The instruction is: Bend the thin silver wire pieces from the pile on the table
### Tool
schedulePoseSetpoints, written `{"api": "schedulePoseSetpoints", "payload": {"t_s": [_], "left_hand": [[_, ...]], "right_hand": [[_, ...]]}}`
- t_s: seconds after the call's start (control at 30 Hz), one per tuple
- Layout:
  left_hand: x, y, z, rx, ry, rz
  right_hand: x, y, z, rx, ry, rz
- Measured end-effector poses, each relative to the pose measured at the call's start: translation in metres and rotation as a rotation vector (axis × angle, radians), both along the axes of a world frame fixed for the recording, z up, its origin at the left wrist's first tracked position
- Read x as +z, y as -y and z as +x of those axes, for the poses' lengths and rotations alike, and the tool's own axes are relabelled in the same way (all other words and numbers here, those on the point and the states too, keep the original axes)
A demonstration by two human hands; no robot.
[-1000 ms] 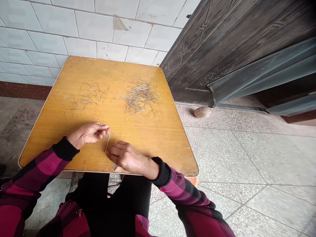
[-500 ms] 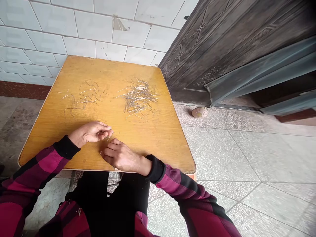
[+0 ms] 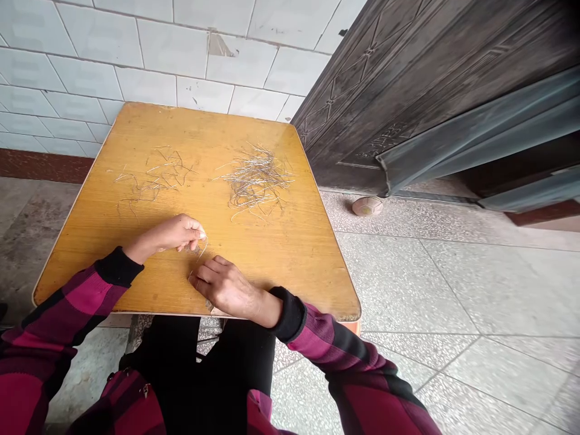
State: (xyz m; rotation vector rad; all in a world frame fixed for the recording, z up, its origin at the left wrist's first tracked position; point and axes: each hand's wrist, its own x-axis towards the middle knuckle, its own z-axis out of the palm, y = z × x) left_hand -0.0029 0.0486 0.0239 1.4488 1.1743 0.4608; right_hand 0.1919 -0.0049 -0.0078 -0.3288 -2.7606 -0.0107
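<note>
A thin metal wire (image 3: 202, 251) curves between my two hands near the front of the wooden table (image 3: 294, 241). My left hand (image 3: 174, 233) pinches its upper end with fingers closed. The wire's lower end is gripped by my right hand (image 3: 224, 286), whose fingers curl on the tabletop. A dense heap of straight wires (image 3: 254, 178) lies at the table's middle right. A looser scatter of bent wires (image 3: 154, 175) lies at the left.
The table stands against a white tiled wall (image 3: 136, 54). A dark carved door (image 3: 408, 90) is at the right. A small round ball (image 3: 367, 206) lies on the stone floor (image 3: 453, 290) by the door.
My left hand has lifted and turned its end of the wire, so the wire now bows in a curve. My right hand has shifted slightly on the table.
</note>
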Motion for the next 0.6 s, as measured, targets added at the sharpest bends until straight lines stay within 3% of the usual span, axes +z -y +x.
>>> {"api": "schedulePoseSetpoints", "payload": {"t_s": [0.2,0.33,0.37,0.43,0.53,0.6], "left_hand": [[-0.011,0.003,0.007,0.099,-0.168,0.503],[-0.001,0.018,0.001,0.37,-0.16,0.679],[0.001,0.023,0.0,0.407,-0.168,0.681],[0.003,0.031,0.0,0.338,-0.181,0.582],[-0.002,0.038,0.005,0.138,-0.108,0.233],[-0.006,0.039,0.01,0.101,-0.01,0.053]], "right_hand": [[-0.005,-0.003,-0.001,-0.111,-0.037,0.013],[-0.003,-0.013,0.004,-0.254,-0.085,-0.047],[-0.002,-0.015,0.006,-0.292,-0.09,-0.067],[0.001,-0.02,0.01,-0.343,-0.099,-0.087],[0.003,-0.023,0.012,-0.349,-0.108,-0.091],[0.004,-0.022,0.012,-0.337,-0.112,-0.121]]}}
